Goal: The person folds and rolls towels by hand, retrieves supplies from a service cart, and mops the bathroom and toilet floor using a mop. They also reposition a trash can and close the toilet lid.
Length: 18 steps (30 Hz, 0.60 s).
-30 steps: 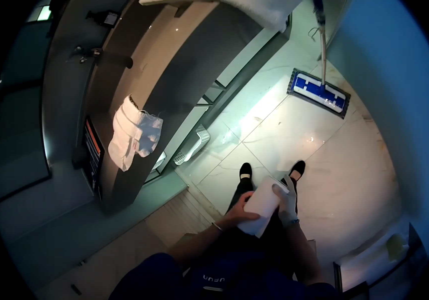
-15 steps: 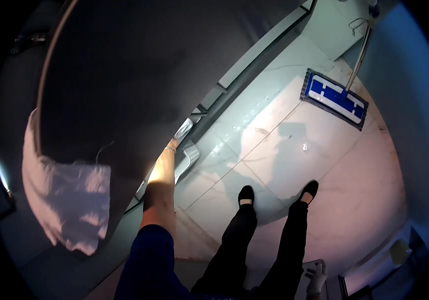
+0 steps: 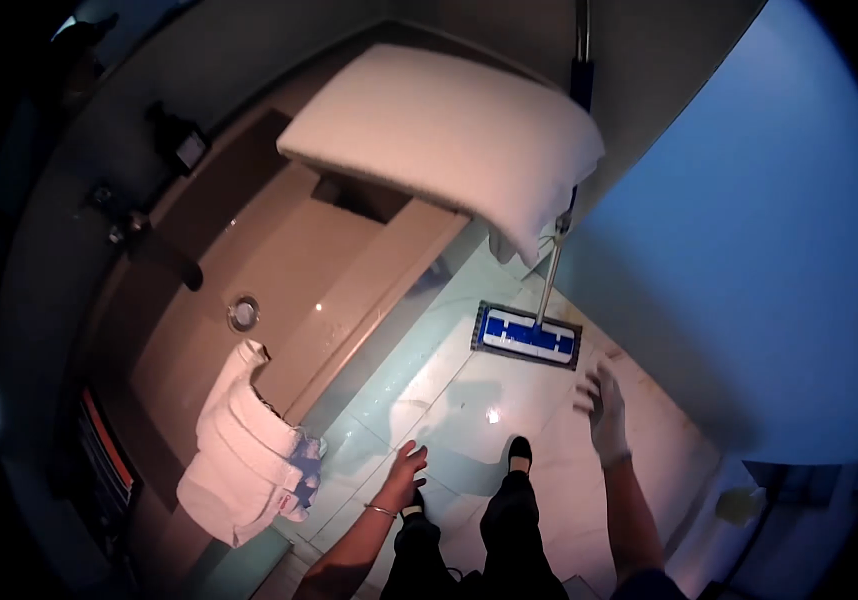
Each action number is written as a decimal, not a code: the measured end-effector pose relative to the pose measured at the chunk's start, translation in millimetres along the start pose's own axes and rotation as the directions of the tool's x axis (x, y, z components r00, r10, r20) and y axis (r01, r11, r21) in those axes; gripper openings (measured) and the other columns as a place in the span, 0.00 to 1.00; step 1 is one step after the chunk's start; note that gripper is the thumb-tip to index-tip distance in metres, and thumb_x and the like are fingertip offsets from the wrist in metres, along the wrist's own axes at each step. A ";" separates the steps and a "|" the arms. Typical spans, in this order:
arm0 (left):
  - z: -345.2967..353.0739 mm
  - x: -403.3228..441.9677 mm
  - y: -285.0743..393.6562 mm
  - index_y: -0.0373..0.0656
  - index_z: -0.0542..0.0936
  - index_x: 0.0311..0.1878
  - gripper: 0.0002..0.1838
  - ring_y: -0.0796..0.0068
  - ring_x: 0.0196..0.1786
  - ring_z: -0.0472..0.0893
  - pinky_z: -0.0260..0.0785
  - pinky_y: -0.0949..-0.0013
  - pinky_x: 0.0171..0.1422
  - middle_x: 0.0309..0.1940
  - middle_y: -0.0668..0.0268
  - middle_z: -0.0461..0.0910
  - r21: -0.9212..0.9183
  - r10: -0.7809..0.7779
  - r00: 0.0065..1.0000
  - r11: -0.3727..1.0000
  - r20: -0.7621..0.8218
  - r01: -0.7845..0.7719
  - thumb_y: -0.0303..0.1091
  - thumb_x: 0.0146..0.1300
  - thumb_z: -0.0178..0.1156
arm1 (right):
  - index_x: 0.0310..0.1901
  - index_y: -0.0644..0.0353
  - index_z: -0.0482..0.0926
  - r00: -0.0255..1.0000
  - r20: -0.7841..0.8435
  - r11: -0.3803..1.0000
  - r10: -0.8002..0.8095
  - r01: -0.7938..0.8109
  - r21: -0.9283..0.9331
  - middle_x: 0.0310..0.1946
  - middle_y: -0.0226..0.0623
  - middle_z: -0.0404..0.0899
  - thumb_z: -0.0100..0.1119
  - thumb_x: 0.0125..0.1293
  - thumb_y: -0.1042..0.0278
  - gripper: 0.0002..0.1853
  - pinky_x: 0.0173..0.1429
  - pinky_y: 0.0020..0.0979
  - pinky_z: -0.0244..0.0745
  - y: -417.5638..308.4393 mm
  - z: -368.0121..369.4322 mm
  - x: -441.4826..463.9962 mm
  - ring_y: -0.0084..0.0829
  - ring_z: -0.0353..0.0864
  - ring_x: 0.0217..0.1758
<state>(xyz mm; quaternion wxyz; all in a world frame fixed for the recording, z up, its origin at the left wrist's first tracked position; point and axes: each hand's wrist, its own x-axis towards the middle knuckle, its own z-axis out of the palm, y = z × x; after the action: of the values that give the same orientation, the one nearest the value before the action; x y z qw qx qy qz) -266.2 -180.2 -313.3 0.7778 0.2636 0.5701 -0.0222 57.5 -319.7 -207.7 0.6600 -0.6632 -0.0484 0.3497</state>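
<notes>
My left hand (image 3: 406,474) is bare, with a bracelet at the wrist; its fingers are apart and it holds nothing, over the floor beside the counter. My right hand (image 3: 604,410) wears a pale glove and hangs empty with spread fingers, just below the mop head. The flat blue-and-white mop head (image 3: 527,336) rests on the tiles, its pole rising behind a white pillow (image 3: 449,130). That pillow lies across the far end of the sink counter. A white towel (image 3: 239,465) drapes over the counter's near edge.
The basin has a round drain (image 3: 243,313) and a wall tap (image 3: 129,228). A dark bottle (image 3: 181,143) stands behind it. A blue-lit wall (image 3: 749,250) bounds the right side. Marbled floor tiles (image 3: 449,400) look wet in places.
The white object both hands held at first is gone from them. My left hand has come back from under the counter, my right hand has risen forward, and the view has tilted up.
</notes>
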 end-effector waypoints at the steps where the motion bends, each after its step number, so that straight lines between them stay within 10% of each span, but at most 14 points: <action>1: 25.9 -17.6 27.6 0.50 0.55 0.69 0.36 0.70 0.62 0.65 0.59 0.58 0.60 0.62 0.65 0.68 -0.007 0.145 0.983 0.989 0.110 -0.145 0.48 0.61 0.57 | 0.66 0.55 0.59 0.996 0.058 0.998 -0.065 0.065 0.003 0.58 0.38 0.65 0.45 0.68 0.44 0.31 0.48 0.33 0.72 -24.8 17.7 32.6 0.33 0.70 0.54; 5: 121.1 -94.6 178.3 0.43 0.64 0.64 0.25 0.72 0.59 0.71 0.63 0.66 0.61 0.55 0.65 0.73 -0.050 0.590 0.704 0.779 0.396 -0.625 0.43 0.68 0.51 | 0.66 0.52 0.59 0.942 0.254 0.975 -0.221 0.207 0.081 0.60 0.39 0.63 0.43 0.67 0.40 0.33 0.54 0.40 0.70 -65.0 71.2 159.4 0.38 0.67 0.61; 10: 205.0 -159.6 307.9 0.37 0.70 0.59 0.19 0.74 0.54 0.75 0.66 0.72 0.59 0.52 0.61 0.76 0.117 0.807 0.463 0.454 0.366 -0.883 0.35 0.67 0.53 | 0.66 0.54 0.59 0.904 0.426 0.763 0.022 -0.291 0.577 0.61 0.38 0.66 0.36 0.67 0.36 0.34 0.65 0.48 0.60 -106.0 146.8 250.3 0.36 0.64 0.65; 13: 255.6 -154.7 356.4 0.37 0.68 0.61 0.29 0.65 0.57 0.74 0.67 0.66 0.60 0.54 0.56 0.74 0.322 0.818 0.515 0.431 0.256 -0.843 0.44 0.61 0.60 | 0.66 0.54 0.59 0.896 0.444 0.707 -0.019 -0.302 0.639 0.62 0.38 0.65 0.37 0.67 0.35 0.35 0.67 0.45 0.59 -130.3 143.4 222.6 0.36 0.63 0.66; 15: 290.8 -158.2 375.1 0.38 0.61 0.66 0.48 0.55 0.60 0.71 0.66 0.58 0.61 0.56 0.48 0.71 0.815 0.904 0.346 -0.003 0.250 -0.580 0.56 0.47 0.68 | 0.66 0.55 0.59 0.877 0.472 0.700 -0.092 -0.281 0.657 0.62 0.38 0.64 0.37 0.67 0.36 0.35 0.68 0.42 0.59 -159.5 122.9 184.9 0.37 0.62 0.66; 16: 304.9 -161.3 381.0 0.38 0.61 0.66 0.48 0.55 0.60 0.71 0.66 0.58 0.61 0.56 0.48 0.71 0.816 0.898 0.360 0.003 0.252 -0.578 0.56 0.47 0.68 | 0.66 0.55 0.59 0.881 0.466 0.698 -0.080 -0.284 0.658 0.62 0.38 0.64 0.37 0.67 0.36 0.35 0.68 0.42 0.59 -172.5 116.4 172.5 0.37 0.62 0.66; 18: 329.5 -167.5 384.6 0.40 0.53 0.69 0.61 0.49 0.62 0.68 0.63 0.54 0.64 0.58 0.43 0.67 0.906 0.737 0.636 0.077 0.230 -0.417 0.61 0.34 0.71 | 0.68 0.55 0.55 0.845 0.534 0.737 0.024 -0.375 0.562 0.64 0.38 0.61 0.37 0.66 0.33 0.38 0.69 0.42 0.56 -191.0 103.8 155.5 0.38 0.59 0.68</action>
<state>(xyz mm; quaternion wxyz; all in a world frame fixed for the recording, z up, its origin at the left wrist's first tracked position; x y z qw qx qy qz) 92.6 -37.5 54.8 0.3406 0.8480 0.4054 0.0216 195.5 -126.9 -84.2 0.7693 -0.2830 -0.0171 0.5726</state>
